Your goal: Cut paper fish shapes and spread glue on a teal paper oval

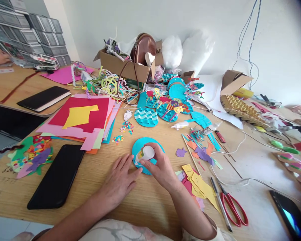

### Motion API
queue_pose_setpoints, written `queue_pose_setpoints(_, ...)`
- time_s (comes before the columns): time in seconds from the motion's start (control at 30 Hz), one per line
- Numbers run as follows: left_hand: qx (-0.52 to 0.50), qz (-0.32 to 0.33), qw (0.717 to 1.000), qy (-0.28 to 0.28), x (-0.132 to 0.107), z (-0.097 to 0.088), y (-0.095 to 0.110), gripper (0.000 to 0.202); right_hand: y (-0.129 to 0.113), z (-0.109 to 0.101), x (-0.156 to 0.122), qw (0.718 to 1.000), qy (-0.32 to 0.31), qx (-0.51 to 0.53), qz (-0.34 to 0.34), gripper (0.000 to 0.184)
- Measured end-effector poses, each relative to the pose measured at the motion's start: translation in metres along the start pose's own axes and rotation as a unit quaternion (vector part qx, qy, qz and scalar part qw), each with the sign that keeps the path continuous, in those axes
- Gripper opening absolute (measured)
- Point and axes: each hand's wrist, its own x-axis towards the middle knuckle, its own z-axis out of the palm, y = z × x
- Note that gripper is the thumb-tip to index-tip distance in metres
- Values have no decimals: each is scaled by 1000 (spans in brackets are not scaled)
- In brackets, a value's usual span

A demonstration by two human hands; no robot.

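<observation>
A round blue paper disc (pixel 137 144) lies flat on the table in front of me. My right hand (pixel 162 164) grips a small white glue bottle (pixel 148 152) with a yellowish label, tipped so its nozzle points down at the disc's lower left edge. Beside the disc, my left hand (pixel 122 175) rests flat with fingers stretched out, its fingertips at the disc's left rim. Just behind the disc are small piles of colored confetti bits (pixel 126 128) and a wavy-striped blue disc (pixel 146 117).
On the left are a black phone (pixel 57 177) and a stack of colored paper (pixel 77 115). Yellow paper pieces (pixel 200 184), red-handled scissors (pixel 232 204) and a pen (pixel 220 204) lie to the right. Decorated blue pieces (pixel 168 108) and a cardboard box (pixel 120 67) stand at the back.
</observation>
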Motion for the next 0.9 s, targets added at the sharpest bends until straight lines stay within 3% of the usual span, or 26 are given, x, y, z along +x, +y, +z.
queue_pose_setpoints(0.47, -7, -17, 1000, -17, -1, -3, 1, 41, -7, -2, -2, 998, 10, -68, -17, 22)
queue_pose_setpoints(0.9, -2, -20, 999, -42, 1, -5, 2, 42, -11, 3, 7, 999, 38, -16, -7, 24)
